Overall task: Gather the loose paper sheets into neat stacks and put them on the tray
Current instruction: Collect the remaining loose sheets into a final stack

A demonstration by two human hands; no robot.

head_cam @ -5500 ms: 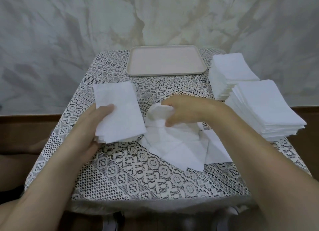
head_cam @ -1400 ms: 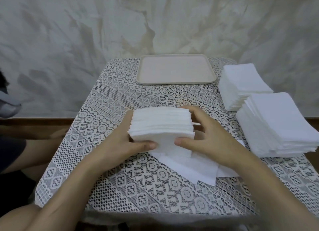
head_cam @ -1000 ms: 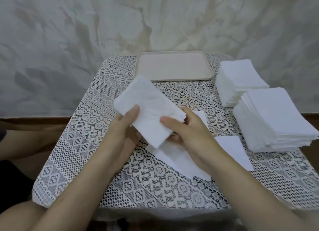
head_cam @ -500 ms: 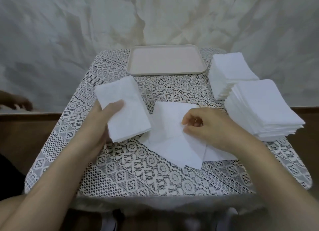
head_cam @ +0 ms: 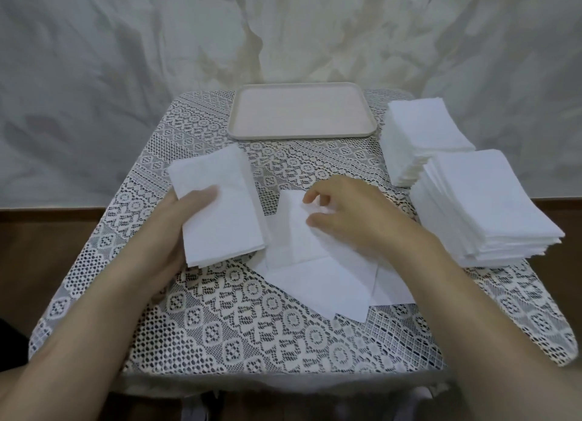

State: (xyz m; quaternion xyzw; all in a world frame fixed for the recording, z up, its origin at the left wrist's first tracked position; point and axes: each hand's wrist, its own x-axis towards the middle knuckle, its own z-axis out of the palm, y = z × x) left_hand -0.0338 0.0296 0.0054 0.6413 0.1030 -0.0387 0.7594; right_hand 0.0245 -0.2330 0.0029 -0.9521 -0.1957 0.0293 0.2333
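My read: roughly halfway. Left hand (head_cam: 176, 228) grips thin gathered stack of white paper sheets (head_cam: 220, 206), thumb on top. Right hand (head_cam: 356, 222) pinches topmost of loose white square paper sheets (head_cam: 318, 276) mid-table. Pale pink rectangular plastic tray (head_cam: 302, 112) holds nothing yet. Far tall white paper stack (head_cam: 422, 128) and near tall white paper stack (head_cam: 485, 206) sit off tray, right side.

The tray (head_cam: 303, 112) at the far edge of the tabletop (head_cam: 220, 332) has its whole floor open, and the lace strip before it is free — a straight way in from the middle. On the right, the far stack (head_cam: 422, 128) stands just beside the tray's rim with the near stack (head_cam: 485, 206) in front, walling that side. The loose sheets (head_cam: 318, 279) under the right hand (head_cam: 349, 213) cover the centre; the held stack (head_cam: 226, 219) in the left hand (head_cam: 167, 235) fills the left.
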